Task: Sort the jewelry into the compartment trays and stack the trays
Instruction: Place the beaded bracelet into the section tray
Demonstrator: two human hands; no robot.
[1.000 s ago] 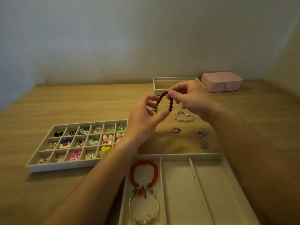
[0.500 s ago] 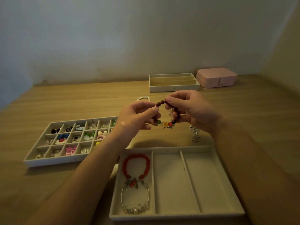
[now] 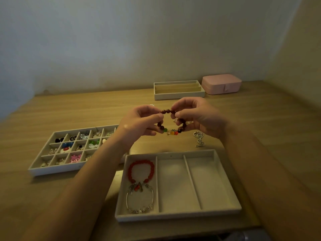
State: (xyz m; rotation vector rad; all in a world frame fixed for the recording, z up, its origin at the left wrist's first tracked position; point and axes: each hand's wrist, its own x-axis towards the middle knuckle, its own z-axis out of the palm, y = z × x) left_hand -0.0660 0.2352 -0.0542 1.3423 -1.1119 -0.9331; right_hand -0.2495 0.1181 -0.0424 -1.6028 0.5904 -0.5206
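Left hand (image 3: 139, 125) and right hand (image 3: 201, 119) each pinch the dark-red bead bracelet (image 3: 167, 111), held stretched in the air above the table (image 3: 86, 110). The 3-compartment tray (image 3: 178, 217) lies at 6 o'clock from it, the many-compartment tray (image 3: 52, 171) at 8 o'clock.

We pinch a dark red bead bracelet (image 3: 171, 122) between our left hand (image 3: 139, 126) and right hand (image 3: 199, 119); below lies the three-compartment tray (image 3: 225, 180), a red bracelet (image 3: 141, 170) in its left slot.

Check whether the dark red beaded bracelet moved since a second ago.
Yes: the dark red beaded bracelet dropped clear of the far cream slotted tray, toward the near three-compartment tray.
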